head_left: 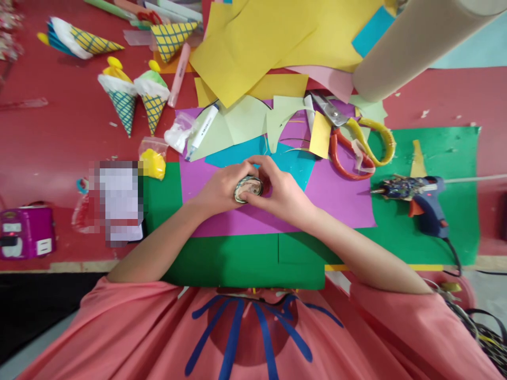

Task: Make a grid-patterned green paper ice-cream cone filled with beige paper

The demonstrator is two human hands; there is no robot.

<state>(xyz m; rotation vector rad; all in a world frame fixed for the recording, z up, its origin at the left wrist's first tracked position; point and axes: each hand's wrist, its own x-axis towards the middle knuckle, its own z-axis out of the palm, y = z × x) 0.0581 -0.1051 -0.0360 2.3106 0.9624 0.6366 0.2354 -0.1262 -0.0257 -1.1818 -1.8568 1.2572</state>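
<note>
My left hand point(222, 189) and my right hand point(279, 192) meet over a purple paper sheet point(340, 198). Both are curled round a small rolled paper coil point(248, 188), pale green with dark edges. The fingers of each hand press on its sides. The coil sits just above the purple sheet, which lies on a green sheet point(245, 261). A blue paper piece point(295, 163) lies just beyond my fingers.
Scissors with orange and yellow handles point(352, 142) and a blue glue gun point(422, 198) lie to the right. A white marker point(202, 132), paper ice-cream cones point(137, 100), yellow sheets point(253, 47), a cardboard tube point(415, 42) and a purple device point(26, 232) surround the work spot.
</note>
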